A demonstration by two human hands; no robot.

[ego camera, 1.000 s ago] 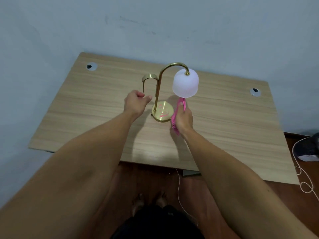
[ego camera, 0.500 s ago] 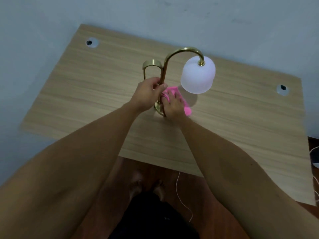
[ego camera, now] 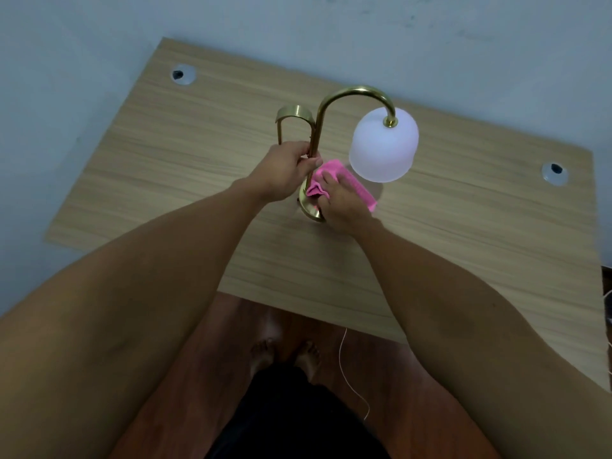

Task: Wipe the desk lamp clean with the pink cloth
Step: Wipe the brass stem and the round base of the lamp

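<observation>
Desk lamp (ego camera: 334, 127) stands upright near the middle of the wooden worktop (ego camera: 165, 180), which sits against a pale blue wall (ego camera: 82, 44). Lamp parts: round brass base (ego camera: 306, 207), brass stem curving over at the top, white dome shade (ego camera: 383, 145) hanging to the right of the stem, and a short brass hook (ego camera: 293, 119) to the left of it.

Left hand (ego camera: 284, 173): fingers clenched around the lower stem, just above the base.

Right hand (ego camera: 342, 202): palm down, pressing the pink cloth (ego camera: 344, 183) onto the top of the base. Fingers lie spread on the cloth; cannot tell whether they pinch it or only press. Cloth is bunched against the foot of the stem, and its far end trails off the base onto the worktop, below the shade.

Two round cable holes in the worktop: one far left (ego camera: 182, 74), one far right (ego camera: 554, 172), both well apart from the lamp.

Below the near edge: reddish wooden floor (ego camera: 414, 409), bare feet (ego camera: 284, 356), a thin white cord (ego camera: 351, 382) lying on the floor.
</observation>
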